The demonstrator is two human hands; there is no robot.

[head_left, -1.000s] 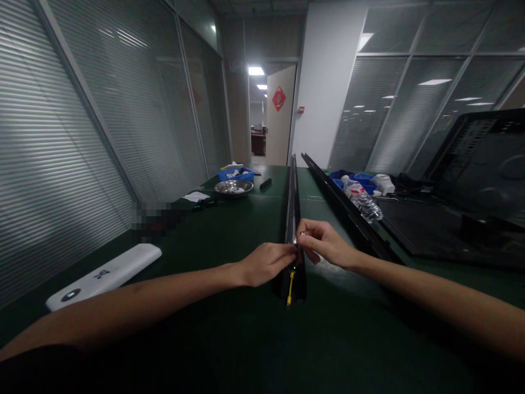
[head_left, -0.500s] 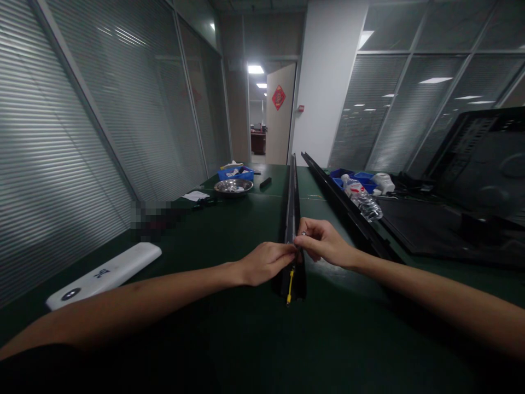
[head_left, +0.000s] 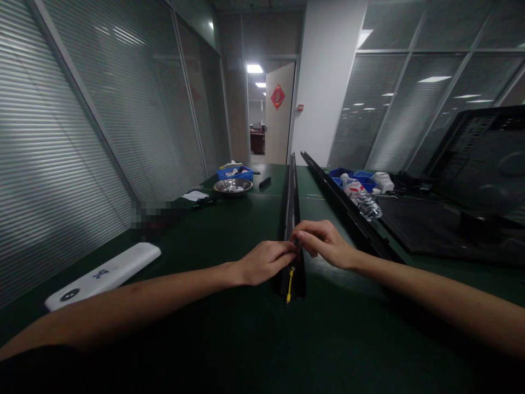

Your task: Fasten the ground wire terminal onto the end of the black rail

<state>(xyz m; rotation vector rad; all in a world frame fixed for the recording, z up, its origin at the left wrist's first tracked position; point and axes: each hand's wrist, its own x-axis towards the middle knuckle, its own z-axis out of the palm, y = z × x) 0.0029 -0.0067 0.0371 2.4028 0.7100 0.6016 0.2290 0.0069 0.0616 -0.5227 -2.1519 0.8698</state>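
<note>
A long black channel-shaped rail runs away from me along the green table. My left hand rests over its near end, fingers pressed together at the rail, and what they hold is hidden. My right hand meets it from the other side, thumb and fingers pinched close to my left fingertips. Whatever is in that pinch is too small to make out. Just below the hands, a short yellow cable lies at the rail's near end.
A second black rail lies to the right, beside a plastic bottle and blue bins. On the left are a white elongated case, a metal bowl and a blue basket. A large black panel stands far right.
My right fingers have shifted slightly left, over the rail and nearer my left fingertips. A small shiny piece seen at the right fingers before is now out of sight. My left hand has barely moved.
</note>
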